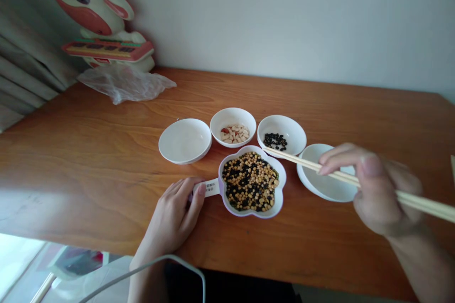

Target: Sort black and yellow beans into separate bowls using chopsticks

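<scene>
My left hand [177,210] is closed around the handle of a flower-shaped pan [283,170] with a pale purple rim. Mixed black and tan beans [250,182] fill the pan. In my right hand [377,184] is a pair of chopsticks [341,176], pointing left with the tips together by the rim of a white bowl [296,131] that has black beans [275,141] in it; I cannot tell whether the tips hold a bean. Partly behind the right hand stands another white bowl [320,184], its visible inside bare. A third bowl [232,116] contains pale flat pieces with a few red ones.
A further white bowl [185,142] with nothing visible inside stands at the left of the row. Crumpled clear plastic [131,85] lies by a cow-shaped toy with a keyboard [110,49] at the back left. A cable [156,261] crosses near my left forearm, below the table's front edge.
</scene>
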Available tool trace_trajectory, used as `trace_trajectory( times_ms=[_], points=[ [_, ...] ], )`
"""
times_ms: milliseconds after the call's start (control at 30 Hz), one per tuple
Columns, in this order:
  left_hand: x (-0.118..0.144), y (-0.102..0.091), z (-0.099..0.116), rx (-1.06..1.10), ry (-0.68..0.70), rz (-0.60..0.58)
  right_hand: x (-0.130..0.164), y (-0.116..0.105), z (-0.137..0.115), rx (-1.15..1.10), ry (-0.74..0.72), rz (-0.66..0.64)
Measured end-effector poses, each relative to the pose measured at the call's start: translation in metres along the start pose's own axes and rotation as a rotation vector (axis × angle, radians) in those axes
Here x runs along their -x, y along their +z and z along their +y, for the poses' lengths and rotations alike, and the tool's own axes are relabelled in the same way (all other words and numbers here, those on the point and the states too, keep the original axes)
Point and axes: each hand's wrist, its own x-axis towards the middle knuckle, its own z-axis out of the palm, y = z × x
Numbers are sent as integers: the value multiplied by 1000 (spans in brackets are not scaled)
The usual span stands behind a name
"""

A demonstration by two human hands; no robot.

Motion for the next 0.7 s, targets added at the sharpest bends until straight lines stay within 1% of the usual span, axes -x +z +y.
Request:
trace_trajectory(
  times_ms=[67, 100, 167, 233, 333, 433, 533, 600, 700],
  points=[
    [0, 0, -1, -5, 11, -1, -30, -10, -8, 69, 185, -221],
    [0, 0, -1, -7, 15, 0, -44, -13, -12, 85, 262, -284],
    [0, -1, -2, -10, 25, 4, -64, -16, -16, 61, 328, -329],
    [1, -1, -3, -9, 40, 3, -75, -15, -20, 16, 372, -386],
    [1, -2, -3, -6, 50, -4, -75, -10, -27, -28, 399, -460],
    [2, -2, -4, -4, 51, -7, -69, -6, -32, -40, 354, -492],
    [3, -1, -4, -1, 45, -17, -65, -7, -35, 90, 278, -575],
    [4, -1, -5, -2, 39, -25, -64, -10, -34, 175, 266, -620],
    [3, -1, -4, -4, 43, -28, -65, -16, -30, 133, 289, -631]
  ],
)
